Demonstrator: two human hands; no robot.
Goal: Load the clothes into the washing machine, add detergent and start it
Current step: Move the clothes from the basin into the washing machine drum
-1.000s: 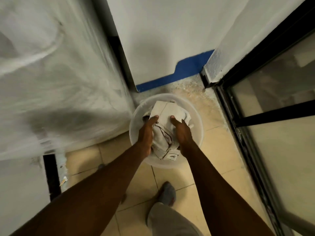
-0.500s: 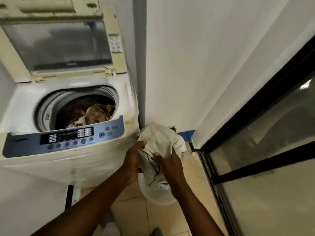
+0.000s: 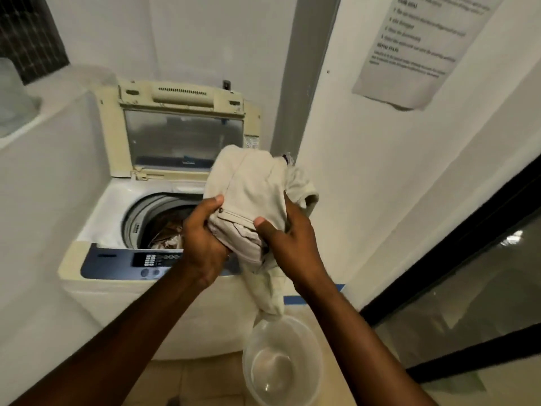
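Note:
A bundle of beige clothes [image 3: 254, 189] is held up in front of me, above the right front corner of the top-loading washing machine [image 3: 96, 224]. My left hand [image 3: 202, 238] grips its left side and my right hand [image 3: 289, 244] grips its right side. A loose end of the fabric hangs down toward the clear plastic basin [image 3: 281, 367] on the floor. The machine's lid [image 3: 181, 136] stands open. Brownish clothes [image 3: 167, 232] lie inside the drum. The blue control panel [image 3: 117, 262] runs along the machine's front edge, partly hidden by my left hand.
A white ledge [image 3: 44, 118] rises to the left of the machine. On the white wall at upper right hangs a printed paper notice [image 3: 421, 45]. A dark-framed glass door [image 3: 468, 288] fills the right side. The floor is tiled.
Both hands have lifted the beige clothes out of the basin, up and left to the machine's opening. My view has risen from the floor to the machine.

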